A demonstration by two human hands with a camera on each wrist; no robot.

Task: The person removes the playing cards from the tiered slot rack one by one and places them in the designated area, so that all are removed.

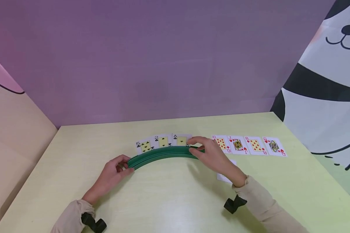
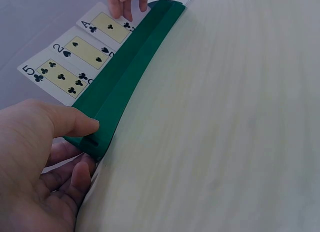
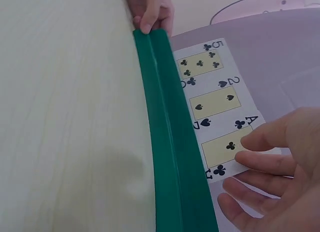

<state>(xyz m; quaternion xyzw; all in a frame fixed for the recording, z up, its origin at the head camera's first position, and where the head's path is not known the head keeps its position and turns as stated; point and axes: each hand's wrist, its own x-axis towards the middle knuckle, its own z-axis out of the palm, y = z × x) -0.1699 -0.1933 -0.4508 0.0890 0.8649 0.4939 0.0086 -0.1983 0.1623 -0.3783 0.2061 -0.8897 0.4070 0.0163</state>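
A curved green card holder (image 1: 160,154) lies on the table. In it stand a five of clubs (image 1: 145,146), a two of spades (image 1: 163,141) and an ace of clubs (image 1: 181,140), their lower edges hidden in its slot. My left hand (image 1: 113,171) grips the holder's left end, thumb on top and other fingers beneath, as the left wrist view shows. At the holder's right part, my right hand (image 1: 210,155) pinches the ace by its right edge with bent fingers. In the right wrist view the fingertips (image 3: 245,142) overlap the ace's face.
Right of the holder, a ten of diamonds (image 1: 221,143), a jack of hearts (image 1: 237,144), an eight of diamonds (image 1: 255,145) and a queen of hearts (image 1: 274,146) lie in a row. Another card (image 1: 223,178) is mostly hidden under my right wrist. A purple wall (image 1: 163,64) stands behind the table.
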